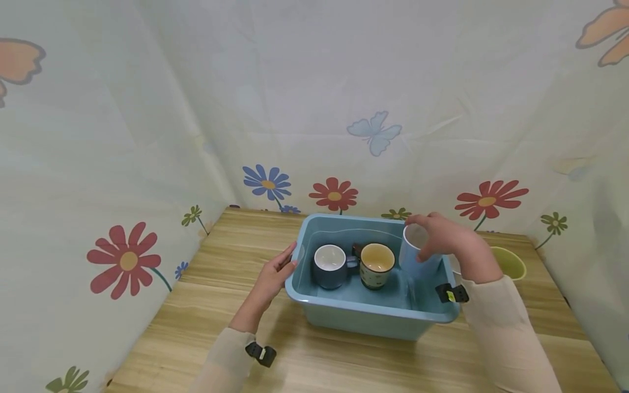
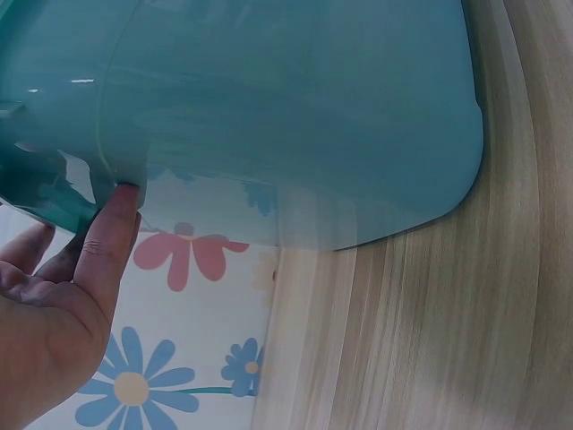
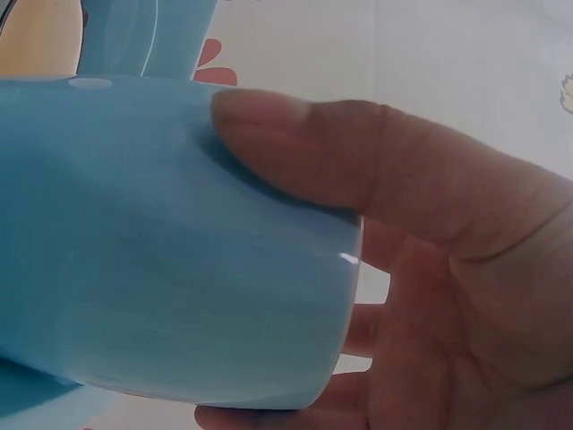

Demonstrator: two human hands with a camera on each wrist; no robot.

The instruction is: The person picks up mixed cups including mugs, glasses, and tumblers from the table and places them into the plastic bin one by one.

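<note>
A light blue cup (image 1: 411, 259) with a pale inside is in the right part of the blue plastic basin (image 1: 354, 299). My right hand (image 1: 444, 240) grips it near the rim; up close in the right wrist view, the thumb (image 3: 295, 148) lies along the cup's wall (image 3: 179, 242) and the other fingers are on the far side. My left hand (image 1: 270, 278) touches the basin's left side, its fingertips just below the rim (image 2: 116, 202). Inside the basin stand a dark blue mug (image 1: 330, 274) with a white inside and a patterned cup (image 1: 375, 273) with a cream inside.
A yellow-green cup (image 1: 511, 263) is on the wooden table (image 1: 206, 305) to the right of the basin, partly hidden by my right forearm. Behind the table hangs a pale flower-printed curtain (image 1: 304, 98). A small dark brown thing (image 1: 357, 250) shows between the mugs.
</note>
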